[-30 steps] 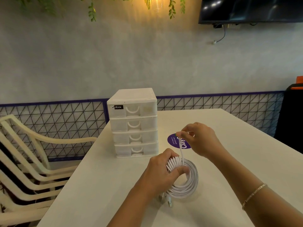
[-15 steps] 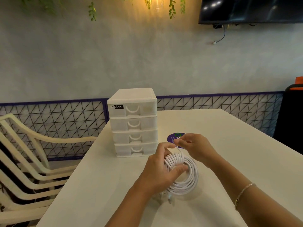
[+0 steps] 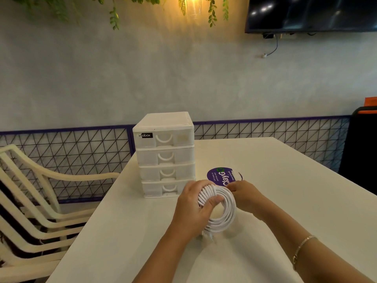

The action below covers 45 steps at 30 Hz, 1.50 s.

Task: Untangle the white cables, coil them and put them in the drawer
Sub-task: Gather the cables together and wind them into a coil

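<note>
- While held above the white rectangular table [image 3: 285, 180], coiled white round cable [image 3: 223, 213] stands on edge, ring opening facing the camera, plug end hanging down toward the table.
- Left hand [image 3: 191, 209]: clamped on coil's left side, thumb through the ring.
- Right hand [image 3: 244, 196]: pinching the coil's upper right edge.
- Just behind: white plastic four-drawer box [image 3: 165, 154], all drawers closed.

Cable plug [image 3: 208, 237] blurred below coil; right hand [image 3: 243, 196] fingertips hidden.
</note>
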Tool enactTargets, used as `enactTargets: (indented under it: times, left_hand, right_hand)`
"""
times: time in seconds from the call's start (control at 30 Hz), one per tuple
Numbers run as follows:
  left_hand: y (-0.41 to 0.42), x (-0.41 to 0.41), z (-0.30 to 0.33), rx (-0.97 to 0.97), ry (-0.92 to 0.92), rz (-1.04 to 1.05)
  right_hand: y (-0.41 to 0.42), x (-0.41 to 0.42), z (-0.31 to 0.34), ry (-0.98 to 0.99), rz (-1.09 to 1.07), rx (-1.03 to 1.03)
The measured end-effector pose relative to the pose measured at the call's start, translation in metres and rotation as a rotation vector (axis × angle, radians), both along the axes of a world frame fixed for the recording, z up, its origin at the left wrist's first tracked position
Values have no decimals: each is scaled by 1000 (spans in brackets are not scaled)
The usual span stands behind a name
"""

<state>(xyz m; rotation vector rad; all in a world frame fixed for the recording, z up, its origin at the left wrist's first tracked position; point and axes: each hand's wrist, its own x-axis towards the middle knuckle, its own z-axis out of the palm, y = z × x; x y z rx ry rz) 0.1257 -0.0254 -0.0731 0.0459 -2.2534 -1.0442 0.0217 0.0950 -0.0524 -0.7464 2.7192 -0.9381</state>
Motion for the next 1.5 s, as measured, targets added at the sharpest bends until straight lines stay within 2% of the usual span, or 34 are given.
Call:
enactTargets:
  times: [0.1,0.2,0.33,0.43,0.53,0.67,0.77,0.97,1.07,1.13,1.23,1.4,1.43,1.5]
  left_hand:
    - [-6,-2,2,86,-24,61]
    - [-10,-3,1,176,-55,111]
    - [-12,-6,-1,194,-52,156]
    - [-9,-7,0,244,-78,175]
    - [-10,-7,2,388,-108,170]
    - [-12,-8,-1,715,-82,80]
    - [-11,-7,1,816,-55,45]
    - [-9,-3,2,803,-60,4]
    - [-8,0,5,794,-78,-77]
    - [-9,2,8,812,-77,-123]
    - [-8,3,10,822,-88,-218]
    - [-9,4,11,658,-99,-226]
    - [-10,3,10,609,-98,-199]
    - [-11,1,8,489,-120,-111]
  right_hand:
    - [2,0,2,107,-70,21]
    - [4,9,10,250,-152,-181]
    - [2,40,6,487,-10,-306]
    - [-7,56,-8,552,41,-227]
    - [-14,65,-7,451,6,-77]
    - [-25,70,-1,412,-14,58]
    - [-26,68,0,387,-69,96]
    - [-28,68,2,372,-130,155]
    - [-24,63,10,287,-109,141]
    - [-19,60,15,159,-71,66]
    - [-8,59,27,-193,-47,-223]
    - [2,55,31,-441,-72,-359]
    - [3,56,32,-450,-54,-371]
    - [5,58,33,-325,26,-208]
